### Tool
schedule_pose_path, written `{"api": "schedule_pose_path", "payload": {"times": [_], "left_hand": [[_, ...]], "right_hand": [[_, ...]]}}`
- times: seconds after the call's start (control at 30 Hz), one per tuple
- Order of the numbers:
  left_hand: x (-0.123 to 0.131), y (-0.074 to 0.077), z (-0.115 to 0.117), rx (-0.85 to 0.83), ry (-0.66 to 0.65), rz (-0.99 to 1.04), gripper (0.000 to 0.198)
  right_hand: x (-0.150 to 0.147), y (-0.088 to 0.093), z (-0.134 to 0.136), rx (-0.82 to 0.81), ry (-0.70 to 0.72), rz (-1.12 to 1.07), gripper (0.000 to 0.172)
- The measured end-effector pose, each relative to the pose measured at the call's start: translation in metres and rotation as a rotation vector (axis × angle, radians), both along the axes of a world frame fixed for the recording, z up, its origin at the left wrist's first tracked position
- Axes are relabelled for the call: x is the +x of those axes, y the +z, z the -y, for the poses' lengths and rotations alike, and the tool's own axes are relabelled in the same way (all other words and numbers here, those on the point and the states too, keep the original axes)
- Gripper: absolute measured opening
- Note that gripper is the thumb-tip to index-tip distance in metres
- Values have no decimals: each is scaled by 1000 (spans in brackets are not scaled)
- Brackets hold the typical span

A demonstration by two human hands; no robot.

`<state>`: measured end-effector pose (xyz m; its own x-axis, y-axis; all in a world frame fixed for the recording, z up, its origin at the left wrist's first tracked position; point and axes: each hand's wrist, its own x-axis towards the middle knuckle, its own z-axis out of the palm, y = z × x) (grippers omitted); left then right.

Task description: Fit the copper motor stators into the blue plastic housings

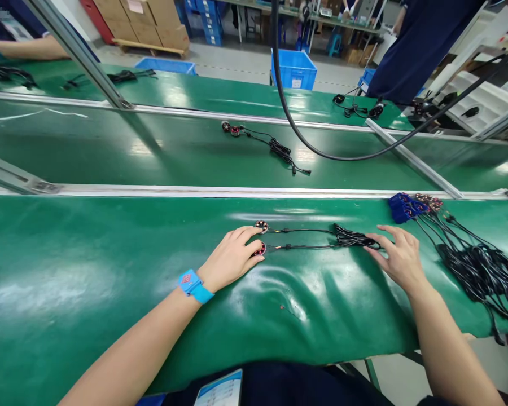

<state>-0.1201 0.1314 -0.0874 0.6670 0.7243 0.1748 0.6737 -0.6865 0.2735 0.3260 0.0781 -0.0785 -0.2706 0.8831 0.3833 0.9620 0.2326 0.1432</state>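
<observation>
Two small round motor stators with copper windings lie on the green mat, one above the other. My left hand (235,255) rests over them, fingertips at the edge of the upper stator (261,226) and finger and thumb around the lower stator (261,248). From each, a thin black lead runs right into a folded cable bundle (350,237). My right hand (398,252) is at the bundle's right end, with the cable between index finger and thumb; its other fingers are spread. A blue strap (195,285) circles my left wrist.
At right lie a blue block (402,208), more stators (429,202) and a large heap of black cables (478,270). A metal rail (220,192) crosses behind. Beyond it lies another stator-and-cable set (280,149). A thick black cable (322,153) hangs in front. A person stands at upper right.
</observation>
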Motion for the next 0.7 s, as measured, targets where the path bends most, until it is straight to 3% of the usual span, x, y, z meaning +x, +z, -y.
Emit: {"api": "schedule_pose_path", "payload": {"times": [0.13,0.2,0.3,0.47,0.7], "left_hand": [[-1,2,1,-25,2,36,20],[-1,0,-4,-41,32,108,24],[0,-4,-22,-14,93,164,27],[0,-7,-47,-28,77,44,26],[-14,0,-38,35,107,28,36]], "right_hand": [[3,8,10,-215,67,-201,47],[-1,13,5,-314,69,-338,45],[-13,16,-18,-356,25,-405,40],[-20,8,-58,-485,136,-343,30],[11,13,-48,-235,-61,-408,23]]}}
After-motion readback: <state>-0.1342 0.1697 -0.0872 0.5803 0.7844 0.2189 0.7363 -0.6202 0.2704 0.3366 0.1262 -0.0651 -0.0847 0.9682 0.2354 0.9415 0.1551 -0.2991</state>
